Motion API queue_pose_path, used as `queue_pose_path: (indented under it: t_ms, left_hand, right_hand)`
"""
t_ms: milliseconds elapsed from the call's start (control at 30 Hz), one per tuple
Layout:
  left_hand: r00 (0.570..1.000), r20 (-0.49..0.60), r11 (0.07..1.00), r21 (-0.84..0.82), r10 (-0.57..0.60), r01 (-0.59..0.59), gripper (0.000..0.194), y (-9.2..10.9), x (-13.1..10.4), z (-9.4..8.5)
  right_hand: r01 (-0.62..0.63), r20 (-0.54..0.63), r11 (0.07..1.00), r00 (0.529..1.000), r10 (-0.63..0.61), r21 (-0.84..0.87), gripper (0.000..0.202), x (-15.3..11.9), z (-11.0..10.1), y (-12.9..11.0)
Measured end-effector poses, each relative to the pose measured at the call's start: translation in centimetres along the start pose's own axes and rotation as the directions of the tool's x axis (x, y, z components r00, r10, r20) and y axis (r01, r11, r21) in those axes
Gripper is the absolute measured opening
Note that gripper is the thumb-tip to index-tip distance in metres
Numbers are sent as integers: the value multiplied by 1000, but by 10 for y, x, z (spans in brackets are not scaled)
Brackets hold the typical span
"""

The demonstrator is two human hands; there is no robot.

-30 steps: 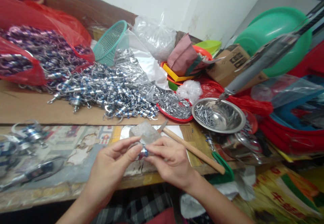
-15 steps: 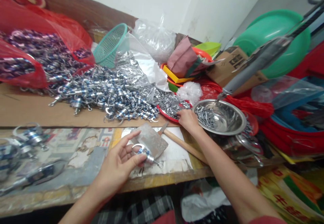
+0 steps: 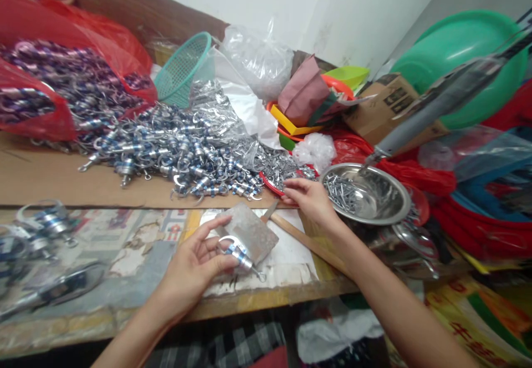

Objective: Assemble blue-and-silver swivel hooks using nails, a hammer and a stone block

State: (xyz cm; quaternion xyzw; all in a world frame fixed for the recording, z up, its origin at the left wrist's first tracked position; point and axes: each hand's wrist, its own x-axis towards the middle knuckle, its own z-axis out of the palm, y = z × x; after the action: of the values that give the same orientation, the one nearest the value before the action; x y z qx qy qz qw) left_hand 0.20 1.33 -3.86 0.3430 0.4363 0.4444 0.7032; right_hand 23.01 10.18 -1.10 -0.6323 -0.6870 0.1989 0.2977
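Observation:
My left hand [image 3: 201, 260] pinches a blue-and-silver metal hook [image 3: 239, 254] between thumb and fingers, its curved end toward the palm and its small ring pointing right. The hook is over a flat grey metal block [image 3: 249, 229] on the bench. My right hand [image 3: 310, 199] is just in front of a red plate [image 3: 268, 182] heaped with small metal parts [image 3: 278, 165]. Its thumb and fingertips are close together; whatever is between them is too small to make out. Below my right hand lies a hammer with a wooden handle [image 3: 303, 240], partly hidden by my forearm.
A big pile of similar hooks [image 3: 183, 152] covers the cardboard at left, beside a red bag [image 3: 62, 116]. A steel bowl [image 3: 399, 207] of metal pins stands right, below a grey rod-like tool [image 3: 424, 118]. More hooks [image 3: 45, 229] lie front left.
My right hand has drawn back from the parts on the red plate toward me. My left hand keeps the hook over the block, nearly still. The view has shifted slightly.

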Motion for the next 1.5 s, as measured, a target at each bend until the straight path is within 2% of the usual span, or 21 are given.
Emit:
queue_pose_path:
  t_ms: [67,133,200,267,367,533,667,767,867,967,1033,1167,1267,1367,1433,1500]
  left_hand:
    - [1000,0,1000,-6,5,-5,77,0,0,0]
    - [1000,-5,1000,-7,8,-8,75,0,0,0]
    - [1000,-12,1000,-6,7,-7,72,-1,-1,-1]
    - [1000,-12,1000,-5,6,-6,71,-1,-1,-1]
    - [1000,2,1000,-4,15,-15,70,-2,0,-2]
    - [1000,13,999,-17,28,-28,68,-3,1,-3]
    - [999,15,999,-31,31,-30,68,-3,0,-3]
    - [999,9,999,-31,34,-34,67,-1,-1,-1]
    - [1000,9,1000,-23,22,-21,68,-1,0,-1]
    - [1000,11,999,-34,21,-20,69,-3,2,-3]
    - [1000,11,999,-29,27,-27,68,-5,3,-3]
    - [999,21,999,-23,29,-29,68,-2,2,-2]
    - [1000,16,999,-31,24,-24,69,0,1,-1]
    - [1000,11,999,-44,25,-25,69,0,0,-1]
    - [1000,12,999,-49,23,-22,69,-1,0,-1]
    - [1000,13,999,-42,19,-18,68,-2,1,-2]
  right_hand:
    - [52,76,991,995,-61,121,23,-25,7,-23]
    - [178,92,958,975,-202,224,21,-47,13,-43]
    - [357,57,920,927,-370,163,14,-61,17,-56]
    - [494,70,869,867,-493,0,9,-68,20,-62]
    - [571,167,804,820,-548,-165,15,-72,24,-63]
    - [608,272,757,791,-548,-240,18,-78,28,-67]
    - [608,279,751,791,-545,-256,20,-80,28,-71]
    - [576,286,792,808,-515,-204,21,-79,22,-71]
    - [525,352,836,822,-447,-164,18,-77,12,-71]
    - [519,424,845,800,-426,-131,14,-73,8,-71]
    - [538,416,837,787,-456,-100,13,-70,11,-69]
    - [538,338,843,796,-503,-13,12,-64,28,-66]
    - [481,315,876,827,-465,31,12,-61,38,-69]
    - [427,264,897,857,-442,115,14,-60,39,-70]
    - [375,131,910,907,-399,175,17,-60,33,-62]
    - [289,-28,944,957,-288,160,18,-60,24,-47]
